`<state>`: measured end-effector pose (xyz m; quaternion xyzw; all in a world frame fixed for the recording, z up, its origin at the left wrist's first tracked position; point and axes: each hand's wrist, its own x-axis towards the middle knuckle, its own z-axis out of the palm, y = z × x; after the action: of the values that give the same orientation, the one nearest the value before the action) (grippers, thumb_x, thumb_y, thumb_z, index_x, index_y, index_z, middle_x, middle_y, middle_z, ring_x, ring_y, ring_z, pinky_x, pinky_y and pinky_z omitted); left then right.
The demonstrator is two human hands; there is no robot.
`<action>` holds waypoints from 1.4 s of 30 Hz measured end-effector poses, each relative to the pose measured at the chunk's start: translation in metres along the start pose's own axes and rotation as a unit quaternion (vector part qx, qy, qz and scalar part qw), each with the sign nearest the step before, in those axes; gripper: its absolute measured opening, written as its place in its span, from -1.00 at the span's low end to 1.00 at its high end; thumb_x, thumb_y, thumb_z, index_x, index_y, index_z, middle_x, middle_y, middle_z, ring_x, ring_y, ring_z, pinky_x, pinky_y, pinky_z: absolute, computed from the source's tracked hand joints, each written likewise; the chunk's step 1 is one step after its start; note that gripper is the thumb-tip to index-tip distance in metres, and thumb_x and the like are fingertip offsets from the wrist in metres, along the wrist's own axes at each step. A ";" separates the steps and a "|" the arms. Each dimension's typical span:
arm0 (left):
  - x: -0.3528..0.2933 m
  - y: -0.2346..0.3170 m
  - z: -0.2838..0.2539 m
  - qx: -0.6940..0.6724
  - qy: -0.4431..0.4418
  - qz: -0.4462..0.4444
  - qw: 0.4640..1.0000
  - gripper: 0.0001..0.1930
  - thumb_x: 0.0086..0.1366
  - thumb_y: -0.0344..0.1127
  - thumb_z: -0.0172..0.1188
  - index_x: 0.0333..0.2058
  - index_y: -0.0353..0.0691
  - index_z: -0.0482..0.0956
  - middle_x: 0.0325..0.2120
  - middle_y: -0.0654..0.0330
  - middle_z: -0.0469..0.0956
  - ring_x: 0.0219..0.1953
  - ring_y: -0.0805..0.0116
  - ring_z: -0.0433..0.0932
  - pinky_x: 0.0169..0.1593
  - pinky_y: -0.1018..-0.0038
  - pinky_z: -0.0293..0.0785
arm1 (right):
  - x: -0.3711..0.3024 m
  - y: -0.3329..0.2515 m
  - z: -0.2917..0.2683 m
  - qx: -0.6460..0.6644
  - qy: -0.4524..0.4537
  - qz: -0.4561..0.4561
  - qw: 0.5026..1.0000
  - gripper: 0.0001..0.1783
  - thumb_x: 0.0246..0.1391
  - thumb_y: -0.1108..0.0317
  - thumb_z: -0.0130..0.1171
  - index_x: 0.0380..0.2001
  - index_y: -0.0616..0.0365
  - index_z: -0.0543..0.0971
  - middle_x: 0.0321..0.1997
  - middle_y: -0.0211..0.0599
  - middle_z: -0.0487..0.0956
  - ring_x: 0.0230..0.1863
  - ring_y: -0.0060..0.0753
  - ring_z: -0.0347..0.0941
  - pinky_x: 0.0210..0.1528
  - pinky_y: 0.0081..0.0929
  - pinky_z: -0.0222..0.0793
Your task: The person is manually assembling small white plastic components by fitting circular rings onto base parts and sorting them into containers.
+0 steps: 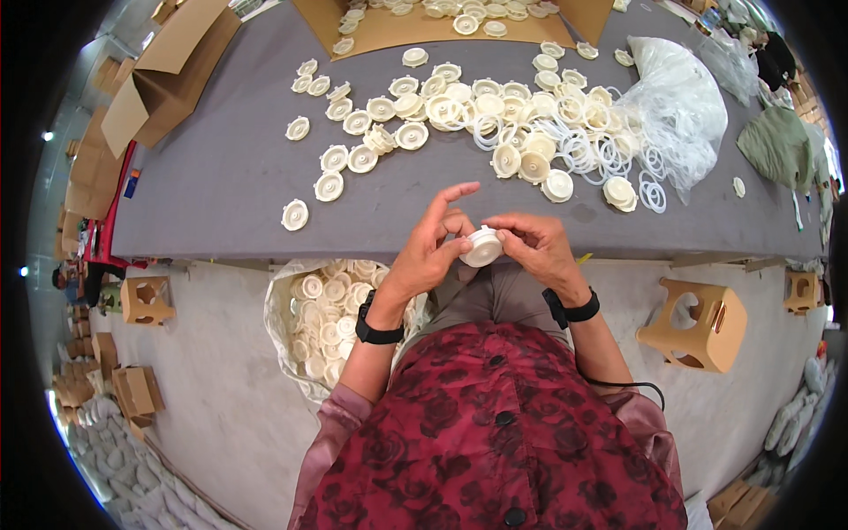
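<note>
Between my two hands, just off the table's front edge, is a round cream plastic cap point(483, 248). My left hand point(433, 243) pinches its left side between thumb and bent fingers, with the index finger stretched out above. On the other side, the thumb and fingertips of my right hand point(537, 247) grip the rim. Beyond my hands, many similar caps point(411, 136) lie scattered and heaped on the grey tabletop point(221, 177). Thin translucent white rings point(583, 150) are mixed in at the right of the heap. Whether a ring sits on the held cap cannot be made out.
A clear plastic bag point(676, 106) lies right of the rings. An open cardboard box point(477, 35) with more caps stands at the back. Below the table's edge, a white sack point(283, 336) full of caps is at my left; a brown plastic stool point(698, 327) stands at my right.
</note>
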<state>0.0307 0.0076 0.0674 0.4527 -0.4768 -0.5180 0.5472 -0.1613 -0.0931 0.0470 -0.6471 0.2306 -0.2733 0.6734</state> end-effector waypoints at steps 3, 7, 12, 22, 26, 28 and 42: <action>0.005 0.008 -0.004 0.026 -0.023 0.008 0.999 -0.35 0.27 -0.38 0.20 0.31 -0.27 0.20 -0.43 0.36 0.46 -0.32 0.59 0.41 -0.17 0.60 0.32 | 0.001 0.003 0.000 0.029 -0.039 -0.066 0.997 -0.81 0.22 0.47 0.17 -0.15 0.30 0.63 -0.28 -0.47 0.60 -0.29 -0.70 0.48 -0.21 -0.68 0.44; 0.005 0.010 -0.005 0.027 -0.026 -0.009 0.999 -0.37 0.28 -0.33 0.23 0.28 -0.27 0.23 -0.38 0.31 0.51 -0.27 0.56 0.46 -0.15 0.59 0.35 | 0.000 0.006 -0.001 0.030 -0.051 -0.017 0.998 -0.86 0.24 0.49 0.14 -0.19 0.31 0.61 -0.28 -0.45 0.59 -0.28 -0.69 0.50 -0.21 -0.68 0.46; 0.001 -0.033 0.008 -0.177 0.065 0.031 0.982 -0.47 0.25 -0.39 0.30 0.17 -0.32 0.35 -0.23 0.20 0.58 -0.12 0.47 0.54 0.02 0.52 0.44 | 0.000 0.009 0.010 0.139 0.083 -0.027 0.987 -0.86 0.26 0.49 0.12 -0.17 0.32 0.57 -0.26 -0.40 0.59 -0.27 -0.68 0.51 -0.18 -0.67 0.48; -0.014 -0.056 0.021 -0.353 0.168 0.037 0.920 -0.69 0.25 -0.56 0.23 -0.02 -0.38 0.55 -0.12 0.09 0.63 -0.06 0.39 0.59 0.08 0.48 0.50 | -0.004 0.001 0.023 0.137 0.109 -0.042 0.984 -0.85 0.23 0.55 0.14 -0.15 0.33 0.57 -0.25 -0.41 0.58 -0.27 -0.68 0.50 -0.17 -0.67 0.47; -0.017 -0.060 0.019 -0.342 0.177 0.048 0.921 -0.75 0.26 -0.53 0.24 -0.08 -0.40 0.60 -0.15 0.10 0.64 -0.10 0.39 0.60 0.05 0.48 0.50 | -0.006 0.011 0.020 0.090 0.092 -0.081 0.988 -0.85 0.20 0.55 0.16 -0.17 0.34 0.60 -0.28 -0.42 0.56 -0.30 -0.68 0.47 -0.21 -0.68 0.42; -0.018 -0.054 0.013 -0.274 0.147 0.063 0.948 -0.79 0.27 -0.51 0.24 -0.12 -0.41 0.62 -0.17 0.12 0.64 -0.13 0.41 0.60 0.03 0.49 0.50 | -0.006 0.013 0.016 0.092 0.071 -0.096 0.988 -0.86 0.19 0.55 0.18 -0.18 0.34 0.61 -0.29 -0.43 0.55 -0.31 -0.68 0.46 -0.23 -0.69 0.41; -0.016 -0.018 0.001 -0.005 0.082 0.006 0.997 -0.82 0.27 -0.58 0.08 -0.20 -0.39 0.63 -0.31 0.18 0.65 -0.22 0.53 0.56 -0.10 0.56 0.47 | -0.007 -0.003 0.017 -0.083 0.029 -0.079 0.993 -0.82 0.15 0.48 0.21 -0.20 0.34 0.63 -0.36 -0.35 0.59 -0.36 -0.59 0.49 -0.29 -0.62 0.42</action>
<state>0.0270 0.0230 0.0486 0.4882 -0.4300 -0.4786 0.5897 -0.1552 -0.0757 0.0508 -0.7085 0.2199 -0.3241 0.5870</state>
